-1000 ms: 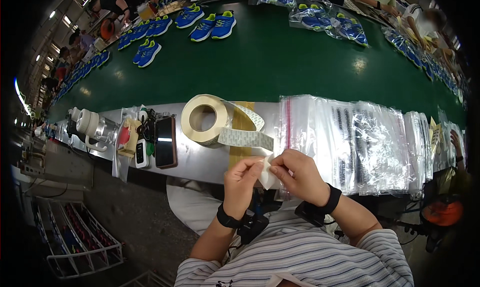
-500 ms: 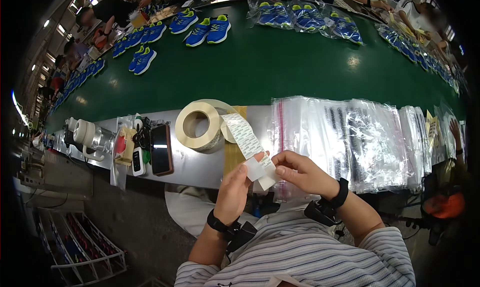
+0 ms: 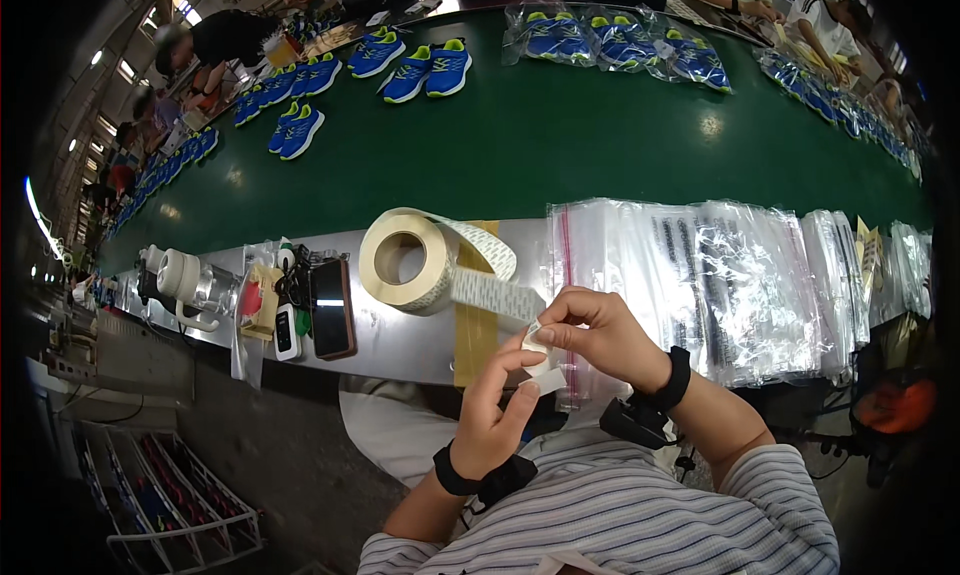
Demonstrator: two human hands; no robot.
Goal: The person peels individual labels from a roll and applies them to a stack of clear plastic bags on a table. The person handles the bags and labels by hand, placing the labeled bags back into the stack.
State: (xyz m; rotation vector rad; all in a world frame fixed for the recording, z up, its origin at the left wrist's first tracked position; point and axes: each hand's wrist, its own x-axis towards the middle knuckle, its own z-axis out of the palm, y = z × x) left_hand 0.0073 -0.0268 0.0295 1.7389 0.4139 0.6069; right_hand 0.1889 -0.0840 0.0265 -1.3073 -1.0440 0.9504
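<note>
A roll of labels (image 3: 436, 262) stands on the metal work surface, its printed backing strip (image 3: 490, 293) running out to my hands. Thumb and forefinger of my right hand (image 3: 605, 337) pinch the strip near its end, which bends down between both hands. My left hand (image 3: 495, 415) is just below and to the left, a small white label (image 3: 545, 380) at its thumb and fingertips. Part of the strip's end is hidden behind the fingers. Beside my right hand lies a stack of clear plastic bags (image 3: 690, 275).
Left of the roll are a phone (image 3: 332, 305), a small white device (image 3: 287, 332) and a clear jug (image 3: 205, 285). Across the green belt (image 3: 470, 145) sit blue shoes (image 3: 448, 70), some bagged (image 3: 625, 43). Other people work along the far side. A wire rack (image 3: 170, 495) stands lower left.
The strip has dropped from a raised slant to a lower, flatter line with a loop behind it. My left hand has shifted slightly right and down, and the white label has turned.
</note>
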